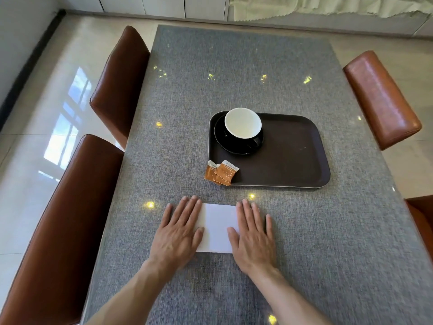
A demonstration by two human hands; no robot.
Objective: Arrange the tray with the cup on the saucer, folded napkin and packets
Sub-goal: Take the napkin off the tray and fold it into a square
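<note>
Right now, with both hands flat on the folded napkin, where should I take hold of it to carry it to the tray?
Probably pinch the far long edge of the napkin, between the left hand and right hand. It lies flat on the table, so slide a thumb under that bare edge; it faces the tray.

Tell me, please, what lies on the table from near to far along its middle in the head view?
Both hands, left and right, flat on the white napkin → orange packets at the tray's near left corner → black cup on its saucer, on the dark tray.
</note>
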